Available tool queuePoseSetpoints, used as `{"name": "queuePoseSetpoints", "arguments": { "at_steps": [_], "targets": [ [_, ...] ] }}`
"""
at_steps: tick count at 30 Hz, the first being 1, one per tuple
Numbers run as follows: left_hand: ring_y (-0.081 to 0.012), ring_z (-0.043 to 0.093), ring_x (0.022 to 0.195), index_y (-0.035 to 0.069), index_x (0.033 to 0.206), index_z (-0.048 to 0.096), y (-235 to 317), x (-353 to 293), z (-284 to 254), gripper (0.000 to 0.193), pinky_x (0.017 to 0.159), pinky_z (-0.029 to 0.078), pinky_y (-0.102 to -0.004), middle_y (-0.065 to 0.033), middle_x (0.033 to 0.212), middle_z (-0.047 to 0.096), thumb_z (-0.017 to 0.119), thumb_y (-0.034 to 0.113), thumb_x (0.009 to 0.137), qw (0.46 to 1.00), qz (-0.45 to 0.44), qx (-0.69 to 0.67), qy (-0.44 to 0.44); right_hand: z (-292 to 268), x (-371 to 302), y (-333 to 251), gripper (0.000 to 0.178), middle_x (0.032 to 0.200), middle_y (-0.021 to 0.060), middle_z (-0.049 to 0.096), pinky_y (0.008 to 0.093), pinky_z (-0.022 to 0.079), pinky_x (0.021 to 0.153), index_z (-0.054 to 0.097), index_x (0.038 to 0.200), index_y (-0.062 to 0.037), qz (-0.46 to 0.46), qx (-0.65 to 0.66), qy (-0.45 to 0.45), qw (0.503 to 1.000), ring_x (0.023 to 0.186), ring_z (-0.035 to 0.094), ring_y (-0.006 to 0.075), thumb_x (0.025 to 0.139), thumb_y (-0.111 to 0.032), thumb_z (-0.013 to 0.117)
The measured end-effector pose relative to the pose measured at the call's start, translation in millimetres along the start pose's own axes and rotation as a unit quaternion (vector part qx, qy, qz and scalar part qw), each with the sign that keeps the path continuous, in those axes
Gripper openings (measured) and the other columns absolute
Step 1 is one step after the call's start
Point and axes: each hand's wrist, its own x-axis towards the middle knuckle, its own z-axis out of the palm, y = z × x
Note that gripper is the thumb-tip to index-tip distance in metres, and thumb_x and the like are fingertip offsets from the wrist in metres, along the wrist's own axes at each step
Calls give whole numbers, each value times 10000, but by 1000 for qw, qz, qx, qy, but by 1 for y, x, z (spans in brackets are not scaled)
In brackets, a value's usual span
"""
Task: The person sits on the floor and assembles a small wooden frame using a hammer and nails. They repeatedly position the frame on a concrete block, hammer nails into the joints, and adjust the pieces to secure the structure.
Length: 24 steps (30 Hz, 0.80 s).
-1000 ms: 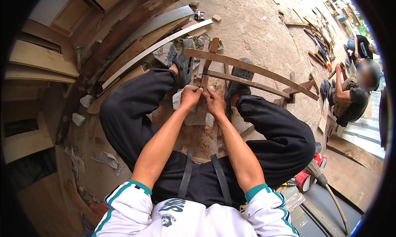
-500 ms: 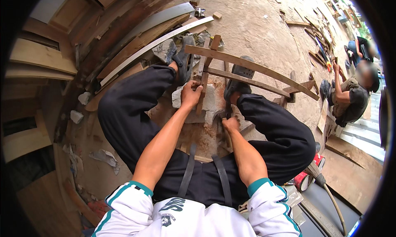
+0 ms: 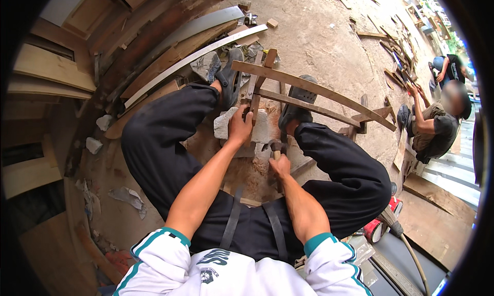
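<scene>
my left hand [image 3: 240, 127] pinches the near end of the wooden frame [image 3: 314, 88] over the pale block [image 3: 222, 123], my right hand [image 3: 280, 166] grips the hammer [image 3: 276, 148] apart, joining looking mostly done, hammering seemingly left.

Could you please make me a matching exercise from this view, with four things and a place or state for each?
1. left hand
2. right hand
3. pale block
4. long white strip

A. on the ground, between the black trouser legs
B. around a hammer
C. slanting across the picture's upper left
D. at a wooden slat

Pairs: 1-D, 2-B, 3-A, 4-C
</scene>
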Motion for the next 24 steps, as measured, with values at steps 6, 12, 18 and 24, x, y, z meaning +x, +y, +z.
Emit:
{"name": "queuePoseSetpoints", "arguments": {
  "at_steps": [6,12,18,24],
  "targets": [
    [-401,609,1004,29,1172,619,1,-10,6,416,843,473,-462,-195,1078,647,522,386,981,1000,-2,17,15,-16,-30,-24,351,871,263,665,505,486,763,625,943,3,-64,126,124,982,877,627,475,795,-311,680],
    [-370,630,996,24,1130,654,1,-7,5,405,841,486,-425,-193,1060,659,568,379,954,1000,-14,-21,9,-46,-19,-99,312,875,244,682,453,504,734,655,1016,-9,-190,232,214,930,863,665,425,835,-257,709],
    [-322,647,989,23,1107,689,-17,3,3,332,851,489,-383,-186,1036,672,656,283,903,996,-38,-84,-5,-51,-25,-160,338,931,129,726,343,516,765,660,1073,-4,-202,341,106,912,870,688,203,806,-195,739],
    [-288,650,986,0,1095,689,-5,-2,3,247,859,483,-353,-160,1022,680,637,157,911,998,5,-64,11,-42,-23,-166,269,932,105,719,338,509,760,668,1037,-22,-157,354,121,914,874,680,194,801,-131,737]
  ]
}}
